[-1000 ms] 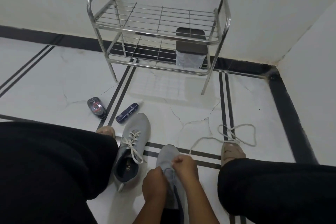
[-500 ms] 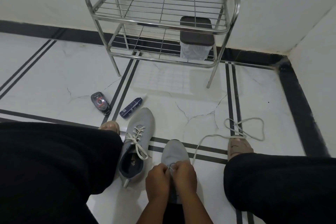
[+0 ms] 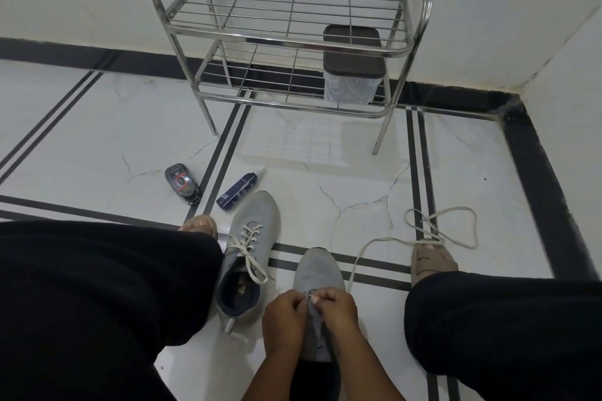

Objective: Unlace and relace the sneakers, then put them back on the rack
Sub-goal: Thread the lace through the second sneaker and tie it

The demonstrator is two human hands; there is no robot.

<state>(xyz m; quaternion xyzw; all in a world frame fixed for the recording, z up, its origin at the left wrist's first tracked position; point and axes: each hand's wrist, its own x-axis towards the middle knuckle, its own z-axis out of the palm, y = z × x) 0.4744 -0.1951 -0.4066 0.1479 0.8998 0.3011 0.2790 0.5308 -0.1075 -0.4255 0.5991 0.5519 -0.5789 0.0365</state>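
Person is wearing loose black trousers point(image 3: 97, 296) on both legs, beige open-toe slippers point(image 3: 431, 262) on both feet; forearms are showing bare, no sleeves.

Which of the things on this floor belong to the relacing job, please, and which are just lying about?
Job:
- unlaced sneaker, worked by left hand and right hand
- loose lace
- laced sneaker
- rack

Lying about:
- blue tube
- dark polish sponge
- lidded box on the rack's lower shelf

Dim, even indoor light with soft shadows; straight lines bow at the wide-angle edges, and detail looks perhaps slightly soft.
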